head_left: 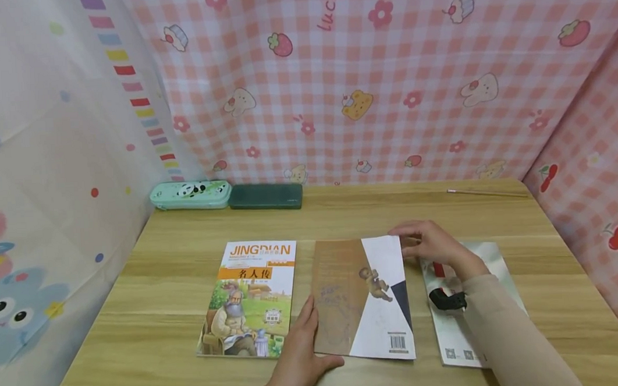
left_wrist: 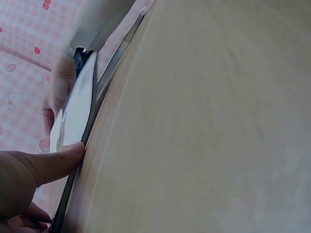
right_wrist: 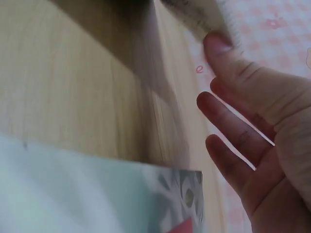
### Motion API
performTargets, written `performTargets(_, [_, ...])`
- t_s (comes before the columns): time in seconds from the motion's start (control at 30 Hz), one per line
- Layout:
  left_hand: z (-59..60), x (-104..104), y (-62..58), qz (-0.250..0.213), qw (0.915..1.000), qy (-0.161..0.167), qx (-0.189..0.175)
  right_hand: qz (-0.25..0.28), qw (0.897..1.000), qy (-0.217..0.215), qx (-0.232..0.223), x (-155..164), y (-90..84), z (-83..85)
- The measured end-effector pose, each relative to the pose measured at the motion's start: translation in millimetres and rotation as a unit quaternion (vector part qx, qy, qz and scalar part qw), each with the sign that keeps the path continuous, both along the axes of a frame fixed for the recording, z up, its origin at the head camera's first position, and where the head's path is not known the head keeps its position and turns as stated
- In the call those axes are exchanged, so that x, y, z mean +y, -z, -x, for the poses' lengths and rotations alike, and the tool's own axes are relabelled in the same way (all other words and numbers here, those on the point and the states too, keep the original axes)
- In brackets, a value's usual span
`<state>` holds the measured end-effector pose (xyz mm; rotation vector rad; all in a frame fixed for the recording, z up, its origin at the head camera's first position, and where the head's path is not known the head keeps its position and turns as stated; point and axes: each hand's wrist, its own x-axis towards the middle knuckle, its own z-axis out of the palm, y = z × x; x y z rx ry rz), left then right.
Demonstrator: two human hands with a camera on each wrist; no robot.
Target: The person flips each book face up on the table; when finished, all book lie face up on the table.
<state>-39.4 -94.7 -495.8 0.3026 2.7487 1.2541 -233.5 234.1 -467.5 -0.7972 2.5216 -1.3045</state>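
Three books lie in a row on the wooden table [head_left: 153,318]. In the middle is a brown and white book [head_left: 362,298] with a barcode. My left hand [head_left: 301,348] lies flat at its lower left edge, fingers straight, one fingertip [left_wrist: 73,150] touching the edge. My right hand [head_left: 429,245] holds its far right corner, thumb at the top edge. In the left wrist view the white cover [left_wrist: 73,116] tilts up off the table. The right wrist view shows my right hand [right_wrist: 252,121] with spread fingers and the top one against the blurred book [right_wrist: 194,14].
A JINGDIAN book [head_left: 254,298] with a bearded man on its cover lies to the left. A pale book [head_left: 493,265] lies under my right forearm. Mint [head_left: 190,194] and dark green [head_left: 265,196] pencil cases stand at the back left, a thin stick [head_left: 484,192] at the back right. Patterned cloth walls surround the table.
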Motion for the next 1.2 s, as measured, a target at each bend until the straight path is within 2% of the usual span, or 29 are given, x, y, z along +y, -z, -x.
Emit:
performTargets(0.13, [0.0,1.0,1.6,-0.005,1.0,0.004,0.002,-0.016,1.0,0.02,0.006,4.3,-3.6,-1.7])
performTargets(0.33, [-0.9,0.8,4.5,-0.025,0.9994,0.001,0.022,0.008,0.999,0.031,0.001,7.9,-6.4,-2.7])
performTargets(0.53, [-2.6,-2.0,3.4,-0.056,0.9968,-0.031,0.049,0.036,0.999,0.022,0.001,8.2,-5.5,-1.9])
performTargets(0.67, [-3.6,-5.6,-0.8,-0.101,0.9923,-0.05,0.052,0.082,0.996,0.0,-0.029,5.9,-6.7,-2.6])
performTargets(0.87, [-0.2,-7.9,-9.5,-0.15,0.9834,-0.058,0.084,0.17,0.983,-0.007,-0.07,1.5,-12.5,-3.1])
performTargets(1.03, [3.6,-6.1,-18.6,-0.188,0.9756,-0.065,0.092,0.221,0.974,0.001,-0.048,-3.5,-18.5,-2.4])
performTargets(1.2, [5.9,-2.5,-25.5,-0.232,0.9653,-0.074,0.093,0.218,0.974,0.061,-0.022,-8.9,-23.5,-2.6])
